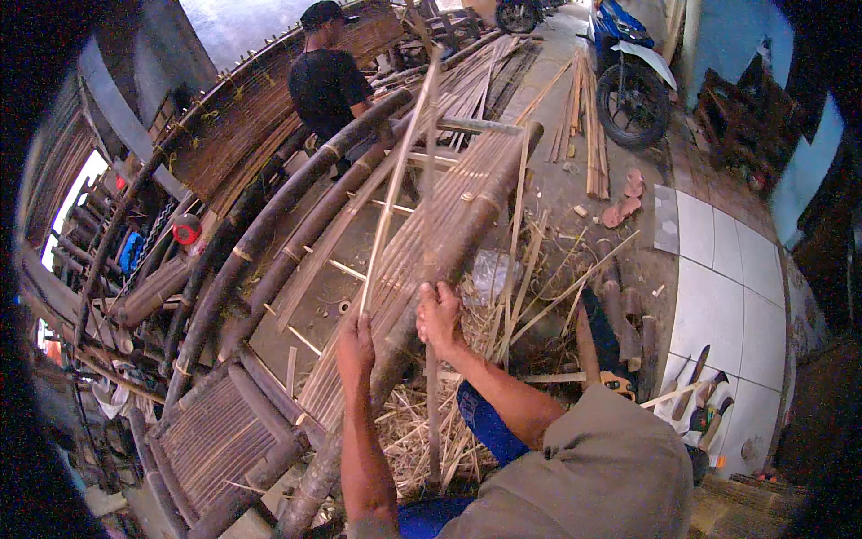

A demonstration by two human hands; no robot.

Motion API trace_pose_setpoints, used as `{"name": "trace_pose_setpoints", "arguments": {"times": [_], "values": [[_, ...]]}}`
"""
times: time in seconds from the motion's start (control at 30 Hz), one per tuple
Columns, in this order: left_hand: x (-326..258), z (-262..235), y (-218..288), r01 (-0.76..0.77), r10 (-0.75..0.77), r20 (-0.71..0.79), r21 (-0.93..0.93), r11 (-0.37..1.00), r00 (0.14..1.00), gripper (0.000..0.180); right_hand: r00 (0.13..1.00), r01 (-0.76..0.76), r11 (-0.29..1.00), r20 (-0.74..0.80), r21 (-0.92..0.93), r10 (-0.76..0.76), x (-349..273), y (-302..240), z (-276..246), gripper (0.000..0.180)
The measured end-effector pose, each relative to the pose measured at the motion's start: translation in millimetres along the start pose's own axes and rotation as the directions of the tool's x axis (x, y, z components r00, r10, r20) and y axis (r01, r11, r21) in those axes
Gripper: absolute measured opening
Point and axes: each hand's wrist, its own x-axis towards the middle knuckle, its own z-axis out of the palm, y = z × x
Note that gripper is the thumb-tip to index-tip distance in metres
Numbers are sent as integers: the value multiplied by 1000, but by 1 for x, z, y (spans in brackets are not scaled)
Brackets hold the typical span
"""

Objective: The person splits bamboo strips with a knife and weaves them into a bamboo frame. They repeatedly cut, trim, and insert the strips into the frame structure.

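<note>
My left hand (356,349) is closed around the lower end of a pale bamboo strip (391,198), which slants up and away from me. Closed too, my right hand (439,316) grips a darker, upright bamboo strip (431,180) whose lower part passes down below the hand. Near their upper ends the two strips come together; I cannot tell whether they are joined. Both hands are above a long bamboo frame (480,211) with thick poles and thin lengthwise slats (404,256).
Bamboo shavings (440,431) litter the floor by my legs. Several knives (705,400) lie on white tiles (709,296) at right. Farther off are loose bamboo strips (588,135) and a motorbike (633,99). A person in black (325,90) is beyond the frame at left.
</note>
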Motion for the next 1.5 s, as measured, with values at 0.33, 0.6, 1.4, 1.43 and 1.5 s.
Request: {"name": "trace_pose_setpoints", "arguments": {"times": [0.33, 0.6, 1.4, 1.43, 1.5], "values": [[22, -5, -6, 126, -118, 82, -93, 988, 990, 43, 977, 181, 965, -150, 189, -154, 0, -42, -8, 28], [69, -38, 26, 47, -42, -120, 38, 998, 992, 40, 985, 94, 994, 152, -63, -84, -70, 16, -23, 29], [-28, -56, 23, -189, 172, 173, 89, 978, 970, 46, 977, 211, 971, 11, 114, -213, -71, 12, -25, 29], [-47, -65, 40, -108, 105, 258, -3, 994, 961, 47, 984, 168, 981, 48, 101, -173, -81, 12, -17, 31], [-78, -56, 63, -123, 134, 303, -54, 991, 944, 51, 944, 331, 940, 41, -81, -328, -56, 42, -25, 31]]}}
